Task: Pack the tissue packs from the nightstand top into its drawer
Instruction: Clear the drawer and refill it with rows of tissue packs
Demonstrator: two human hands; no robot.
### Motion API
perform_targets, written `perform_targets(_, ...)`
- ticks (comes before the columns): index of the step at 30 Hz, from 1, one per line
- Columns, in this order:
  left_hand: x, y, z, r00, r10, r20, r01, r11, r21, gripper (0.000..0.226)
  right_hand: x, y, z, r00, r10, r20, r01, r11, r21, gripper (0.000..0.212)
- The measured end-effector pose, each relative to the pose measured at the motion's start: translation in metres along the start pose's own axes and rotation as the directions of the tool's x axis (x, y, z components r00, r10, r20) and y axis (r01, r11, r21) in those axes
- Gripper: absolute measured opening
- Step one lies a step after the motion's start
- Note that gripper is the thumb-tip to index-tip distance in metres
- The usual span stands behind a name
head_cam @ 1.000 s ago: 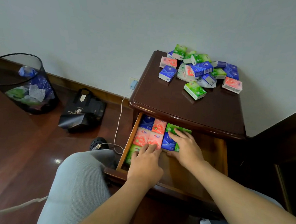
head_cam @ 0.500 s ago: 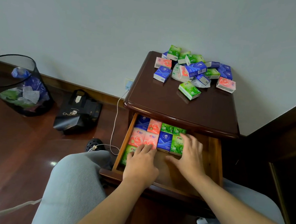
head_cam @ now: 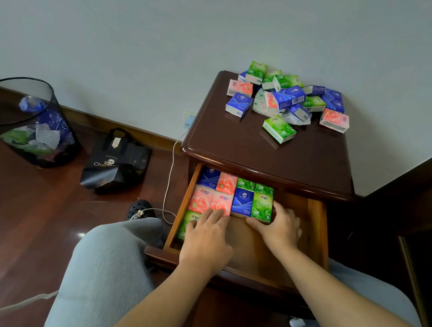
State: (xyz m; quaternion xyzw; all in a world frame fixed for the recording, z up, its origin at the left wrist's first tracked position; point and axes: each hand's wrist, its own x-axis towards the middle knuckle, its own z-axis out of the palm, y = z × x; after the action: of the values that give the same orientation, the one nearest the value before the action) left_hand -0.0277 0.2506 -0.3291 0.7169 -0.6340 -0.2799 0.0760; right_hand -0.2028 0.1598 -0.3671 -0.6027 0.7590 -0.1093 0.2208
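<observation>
The dark wooden nightstand (head_cam: 302, 161) has its drawer (head_cam: 319, 226) pulled out. Rows of blue, pink and green tissue packs (head_cam: 233, 194) lie flat in the drawer's left and back part. My left hand (head_cam: 206, 239) rests with straight fingers on a pink pack (head_cam: 220, 202) and a green pack (head_cam: 189, 222) at the front left. My right hand (head_cam: 280, 227) presses against the right and front side of a green pack (head_cam: 262, 207). A heap of several more packs (head_cam: 287, 99) lies at the back of the nightstand top.
A black mesh bin (head_cam: 26, 121) with rubbish stands on the wooden floor at left, a black paper bag (head_cam: 116, 164) beside it. A white cable (head_cam: 171, 164) hangs from a wall plug (head_cam: 189, 120) to the floor. My knees in grey trousers flank the drawer. Dark furniture stands at right.
My right hand has slid off the top of the green pack to its right and front side, so the pack now shows. My left hand has stayed on the front-left packs.
</observation>
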Motion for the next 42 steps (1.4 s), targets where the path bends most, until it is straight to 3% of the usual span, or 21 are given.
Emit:
perform_targets(19, 0.004, -0.004, 0.005, 1.0, -0.008, -0.004, 0.008, 1.0, 0.018, 0.075, 0.024, -0.022, 0.0, 0.997, 0.062, -0.038, -0.064, 0.996, -0.055, 0.085)
perform_targets(25, -0.001, -0.001, 0.0, 0.999, 0.007, -0.04, -0.006, 1.0, 0.005, 0.07, 0.002, -0.031, -0.015, 0.988, 0.128, 0.081, -0.122, 0.99, -0.073, 0.107)
perform_targets(28, 0.001, 0.003, -0.01, 0.992, 0.025, -0.125, -0.022, 0.999, 0.027, 0.06, -0.011, -0.033, -0.034, 0.992, 0.099, 0.079, -0.082, 0.976, -0.201, 0.082)
perform_targets(30, 0.01, 0.008, -0.024, 0.972, 0.047, -0.231, -0.036, 0.998, 0.053, 0.053, -0.015, -0.038, -0.057, 0.997, -0.013, 0.078, 0.032, 0.968, -0.247, 0.057)
perform_targets(34, 0.041, 0.026, -0.06, 0.893, 0.145, -0.427, -0.14, 0.989, 0.043, 0.042, -0.001, -0.056, -0.107, 0.949, -0.314, -0.003, 0.314, 0.949, -0.028, 0.049)
perform_targets(37, 0.066, 0.039, -0.085, 0.871, 0.224, -0.437, -0.208, 0.974, 0.084, 0.049, 0.029, -0.069, -0.122, 0.892, -0.413, -0.183, 0.435, 0.895, 0.101, 0.019)
perform_targets(38, 0.074, 0.041, -0.09, 0.885, 0.231, -0.405, -0.203, 0.973, 0.111, 0.054, 0.041, -0.071, -0.123, 0.901, -0.382, -0.205, 0.411, 0.902, 0.128, 0.021)
perform_targets(40, 0.09, 0.041, -0.097, 0.93, 0.196, -0.313, -0.145, 0.973, 0.178, 0.061, 0.06, -0.072, -0.116, 0.955, -0.246, -0.168, 0.273, 0.948, 0.164, 0.05)
perform_targets(42, 0.104, 0.037, -0.1, 0.972, 0.096, -0.216, -0.051, 0.977, 0.208, 0.063, 0.076, -0.072, -0.107, 0.964, -0.198, -0.178, 0.212, 0.975, 0.061, 0.069)
